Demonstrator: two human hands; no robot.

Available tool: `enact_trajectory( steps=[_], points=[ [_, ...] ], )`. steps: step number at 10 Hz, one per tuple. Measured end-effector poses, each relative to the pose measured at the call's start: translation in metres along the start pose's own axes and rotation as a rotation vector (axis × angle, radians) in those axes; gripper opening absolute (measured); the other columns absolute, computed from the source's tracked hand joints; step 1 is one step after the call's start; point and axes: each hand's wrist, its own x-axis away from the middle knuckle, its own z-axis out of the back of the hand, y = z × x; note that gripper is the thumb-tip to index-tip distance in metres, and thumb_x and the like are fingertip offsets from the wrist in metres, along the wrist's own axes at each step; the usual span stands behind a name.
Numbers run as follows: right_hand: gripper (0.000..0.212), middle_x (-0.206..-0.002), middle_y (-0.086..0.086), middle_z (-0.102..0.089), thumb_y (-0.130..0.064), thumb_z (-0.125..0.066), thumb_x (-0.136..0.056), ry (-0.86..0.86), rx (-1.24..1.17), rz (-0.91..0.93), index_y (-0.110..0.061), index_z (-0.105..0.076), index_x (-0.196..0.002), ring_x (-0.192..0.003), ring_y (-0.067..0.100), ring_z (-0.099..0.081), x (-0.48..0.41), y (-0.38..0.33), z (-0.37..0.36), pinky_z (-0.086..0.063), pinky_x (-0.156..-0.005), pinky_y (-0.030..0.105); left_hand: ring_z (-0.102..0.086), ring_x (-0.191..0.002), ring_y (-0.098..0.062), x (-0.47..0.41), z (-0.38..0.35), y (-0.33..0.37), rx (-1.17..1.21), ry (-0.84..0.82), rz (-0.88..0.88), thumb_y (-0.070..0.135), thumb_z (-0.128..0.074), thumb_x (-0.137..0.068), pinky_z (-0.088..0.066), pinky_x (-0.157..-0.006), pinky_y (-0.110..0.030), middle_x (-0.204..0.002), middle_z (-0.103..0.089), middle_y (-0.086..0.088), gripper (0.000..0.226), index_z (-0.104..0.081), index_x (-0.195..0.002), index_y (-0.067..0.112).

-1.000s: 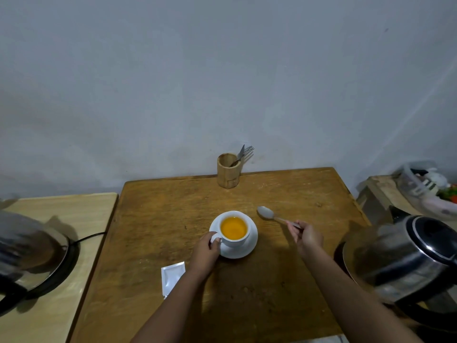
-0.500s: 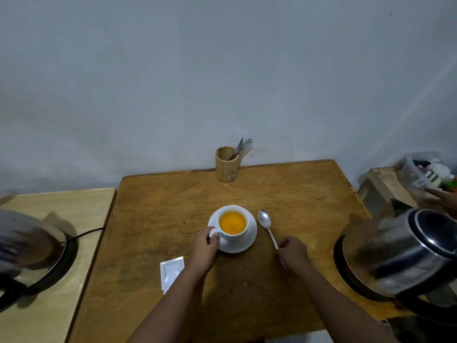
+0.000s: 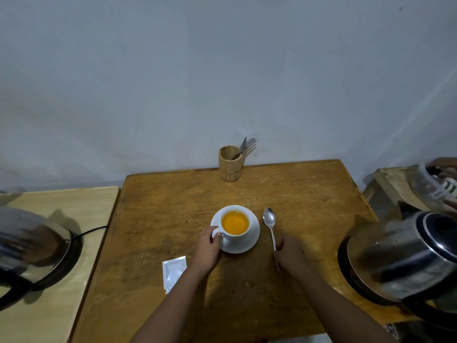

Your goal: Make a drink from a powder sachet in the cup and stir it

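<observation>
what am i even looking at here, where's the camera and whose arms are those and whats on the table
There is no machine here. The camera is worn on a person's head and looks forward and down, so the two arms coming up from the bottom edge are that person's own.

On the wooden table stands a white cup of orange drink on a saucer. The left hand holds the cup's handle. The right hand rests on the handle of a spoon lying on the table right of the saucer. A torn white sachet lies nearer the person. At the far edge is a wooden holder with a fork. A steel kettle sits at the right, blurred.
</observation>
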Motion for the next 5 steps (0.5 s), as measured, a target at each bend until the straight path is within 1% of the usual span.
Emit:
enact_trajectory(
  steps=[2,3,4,5],
  points=[
    [0.02,-0.076,-0.001,-0.055,-0.007,-0.063,-0.083,-0.046,0.017,0.002,-0.018,-0.05,-0.074,-0.067,0.012,-0.057,-0.004,0.002,0.001,-0.04,-0.05,0.021,-0.051,-0.115,-0.016,0.003,0.0,0.0,-0.029,0.016,-0.036,0.026,-0.042,-0.096,-0.04,-0.093,-0.029,-0.131,-0.055,-0.005,0.032,-0.053,-0.125,0.019],
    [0.015,-0.074,-0.002,-0.057,-0.017,-0.057,-0.09,-0.049,0.056,0.019,-0.02,-0.052,-0.076,-0.064,0.01,-0.056,-0.006,0.004,0.003,-0.04,-0.051,0.021,-0.047,-0.124,-0.019,0.004,-0.003,-0.003,-0.034,0.027,-0.041,0.027,-0.042,-0.096,-0.038,-0.096,-0.028,-0.138,-0.05,-0.004,0.038,-0.047,-0.133,0.018],
    [0.02,-0.071,-0.002,-0.054,-0.022,-0.046,-0.093,0.037,0.091,0.04,-0.018,-0.052,-0.074,-0.061,0.01,-0.048,-0.007,0.009,0.007,-0.04,-0.057,0.025,-0.046,-0.122,-0.014,0.01,-0.004,0.0,-0.026,0.077,-0.06,0.031,-0.043,-0.095,-0.036,-0.094,-0.026,-0.134,-0.048,0.001,0.042,-0.042,-0.136,0.018],
    [0.021,-0.085,0.004,-0.059,-0.018,-0.04,-0.095,0.21,0.08,0.113,-0.011,-0.058,-0.087,-0.074,0.014,-0.051,-0.009,0.02,0.006,-0.046,-0.07,0.034,-0.051,-0.115,-0.016,0.01,-0.007,-0.008,-0.018,0.226,-0.1,0.024,-0.039,-0.097,-0.038,-0.089,-0.025,-0.122,-0.053,0.0,0.032,-0.049,-0.126,0.017]
  ],
)
